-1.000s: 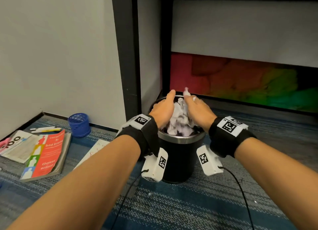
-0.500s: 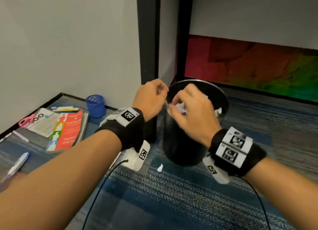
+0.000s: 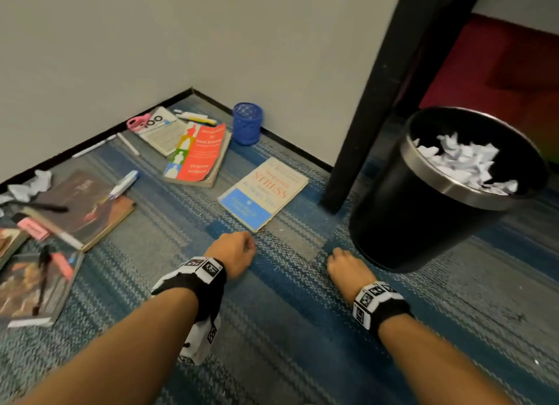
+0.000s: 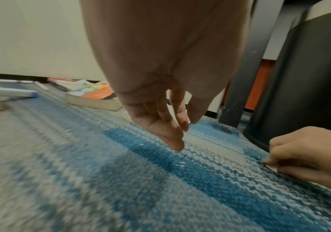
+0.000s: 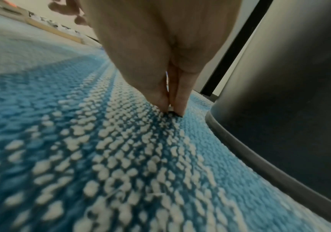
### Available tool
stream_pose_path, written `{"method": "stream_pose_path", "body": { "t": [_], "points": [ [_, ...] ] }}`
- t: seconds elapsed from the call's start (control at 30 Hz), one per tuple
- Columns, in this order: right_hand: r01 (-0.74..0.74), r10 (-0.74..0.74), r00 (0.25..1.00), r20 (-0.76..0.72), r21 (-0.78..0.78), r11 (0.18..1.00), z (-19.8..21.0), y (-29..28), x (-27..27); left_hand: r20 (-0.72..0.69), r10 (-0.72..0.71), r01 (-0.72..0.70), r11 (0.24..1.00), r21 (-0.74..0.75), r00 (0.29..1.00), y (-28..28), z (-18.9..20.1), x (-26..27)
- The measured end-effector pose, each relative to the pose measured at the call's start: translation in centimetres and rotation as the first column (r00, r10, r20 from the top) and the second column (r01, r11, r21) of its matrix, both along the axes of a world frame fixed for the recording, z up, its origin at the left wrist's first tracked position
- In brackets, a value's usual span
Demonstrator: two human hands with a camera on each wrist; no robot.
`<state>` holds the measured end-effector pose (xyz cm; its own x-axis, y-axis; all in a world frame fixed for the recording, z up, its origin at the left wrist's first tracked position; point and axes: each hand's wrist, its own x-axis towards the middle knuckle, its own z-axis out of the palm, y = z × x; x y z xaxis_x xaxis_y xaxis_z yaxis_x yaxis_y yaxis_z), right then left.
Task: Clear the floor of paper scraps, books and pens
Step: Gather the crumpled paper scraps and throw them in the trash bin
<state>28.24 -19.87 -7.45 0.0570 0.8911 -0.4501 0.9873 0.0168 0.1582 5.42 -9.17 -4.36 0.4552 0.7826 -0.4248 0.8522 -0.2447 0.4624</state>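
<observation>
Bin: your black bin (image 3: 423,211) stood upright on the carpet (image 3: 287,329) beside the black post (image 3: 378,102); crumpled white paper (image 3: 462,162) filled its far side up near the steel rim.
Pen cup: the blue mesh cup (image 3: 247,123) stood by the wall; I could not tell what it held.
Right hand: your right hand (image 3: 348,268) was low at the bin's base; thumb and fingertips (image 5: 177,102) were narrowed to a pinch on a small white scrap (image 5: 170,108) at the carpet.
Left hand: your left hand (image 3: 233,253) hung above the carpet, fingers loosely curled, holding nothing.
Books: the STRESS book (image 3: 263,192) lay flat just beyond your left hand, long axis running toward the wall; the orange book (image 3: 196,156) lay flat by the cup, long axis likewise; two dark books (image 3: 81,208) lay at left.
Pens: the blue-capped marker (image 3: 124,184) lay slanted against a dark book.
</observation>
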Motion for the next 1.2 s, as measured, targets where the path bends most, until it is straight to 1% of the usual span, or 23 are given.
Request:
{"method": "stream_pose_path", "body": {
  "t": [0.07, 0.17, 0.27, 0.3, 0.4, 0.5, 0.53, 0.6, 0.63, 0.67, 0.73, 0.77, 0.83, 0.9, 0.97, 1.03, 1.1, 1.17, 1.2],
  "points": [
    [-0.022, 0.022, 1.0, -0.006, 0.002, 1.0, -0.1, 0.6, -0.1, -0.026, 0.038, -0.038, 0.999, -0.018, 0.999, -0.1, 0.2, -2.2],
    [-0.065, 0.066, 0.995, -0.08, 0.025, 0.998, 1.0, 3.0, -1.5, -0.059, 0.076, -0.075, 0.997, 0.018, 0.995, 0.6, 1.8, -6.5],
    [-0.122, 0.129, 0.98, -0.153, 0.057, 0.991, 4.1, 7.4, -5.6, -0.124, 0.104, -0.099, 0.994, 0.046, 0.987, 2.7, 4.1, -12.1],
    [-0.141, 0.15, 0.977, -0.153, 0.067, 0.988, 5.6, 9.0, -7.1, -0.149, 0.119, -0.111, 0.992, 0.062, 0.982, 3.5, 4.9, -13.8],
    [-0.257, 0.27, 0.96, -0.079, 0.147, 0.955, 9.9, 14.9, -13.3, -0.205, 0.166, -0.132, 0.976, 0.171, 0.965, 5.9, 7.9, -20.6],
    [-0.337, 0.357, 0.933, -0.035, 0.258, 0.906, 13.9, 19.7, -20.7, -0.263, 0.214, -0.152, 0.96, 0.237, 0.941, 8.8, 12.0, -28.1],
    [-0.374, 0.393, 0.919, -0.016, 0.275, 0.886, 15.0, 21.0, -23.3, -0.268, 0.25, -0.175, 0.946, 0.274, 0.931, 9.9, 13.3, -30.7],
    [-0.439, 0.451, 0.892, 0.025, 0.283, 0.853, 16.8, 23.0, -28.8, -0.226, 0.36, -0.269, 0.897, 0.35, 0.905, 11.7, 15.3, -36.2],
    [-0.466, 0.478, 0.878, 0.03, 0.281, 0.839, 17.6, 23.5, -31.6, -0.207, 0.404, -0.315, 0.879, 0.359, 0.891, 12.2, 15.8, -38.7],
    [-0.5, 0.512, 0.859, 0.03, 0.264, 0.825, 18.1, 23.6, -34.5, -0.168, 0.437, -0.36, 0.864, 0.352, 0.884, 12.2, 16.0, -40.8],
    [-0.585, 0.592, 0.805, 0.038, 0.214, 0.782, 18.4, 23.0, -40.4, -0.106, 0.51, -0.464, 0.837, 0.29, 0.854, 12.0, 14.7, -44.7],
    [-0.631, 0.635, 0.771, 0.042, 0.176, 0.755, 18.2, 22.6, -43.4, -0.097, 0.537, -0.504, 0.83, 0.239, 0.838, 11.6, 13.5, -46.6],
    [-0.7, 0.701, 0.713, 0.011, 0.08, 0.71, 16.8, 21.6, -49.4, -0.138, 0.559, -0.545, 0.829, 0.125, 0.818, 10.3, 10.1, -50.0],
    [-0.721, 0.72, 0.693, -0.029, -0.01, 0.693, 14.5, 20.4, -54.6, -0.216, 0.56, -0.562, 0.825, 0.058, 0.8, 8.7, 7.2, -52.7],
    [-0.735, 0.727, 0.678, -0.109, -0.109, 0.67, 11.7, 18.8, -58.4, -0.295, 0.56, -0.583, 0.813, 0.013, 0.774, 7.3, 5.2, -54.8],
    [-0.777, 0.748, 0.63, -0.211, -0.153, 0.611, 8.4, 17.0, -61.2, -0.354, 0.555, -0.597, 0.802, -0.012, 0.753, 6.6, 3.6, -56.5],
    [-0.824, 0.782, 0.565, -0.263, -0.117, 0.555, 5.1, 15.6, -62.8, -0.361, 0.563, -0.611, 0.791, -0.025, 0.743, 6.8, 2.1, -57.5],
    [-0.862, 0.838, 0.506, -0.205, -0.097, 0.498, 2.3, 15.0, -63.5, -0.331, 0.581, -0.622, 0.783, -0.025, 0.744, 7.0, 1.4, -57.8],
    [-0.872, 0.856, 0.489, -0.167, -0.106, 0.478, 1.3, 14.9, -63.4, -0.31, 0.591, -0.628, 0.778, -0.026, 0.745, 7.0, 1.4, -57.5]
  ]
}}
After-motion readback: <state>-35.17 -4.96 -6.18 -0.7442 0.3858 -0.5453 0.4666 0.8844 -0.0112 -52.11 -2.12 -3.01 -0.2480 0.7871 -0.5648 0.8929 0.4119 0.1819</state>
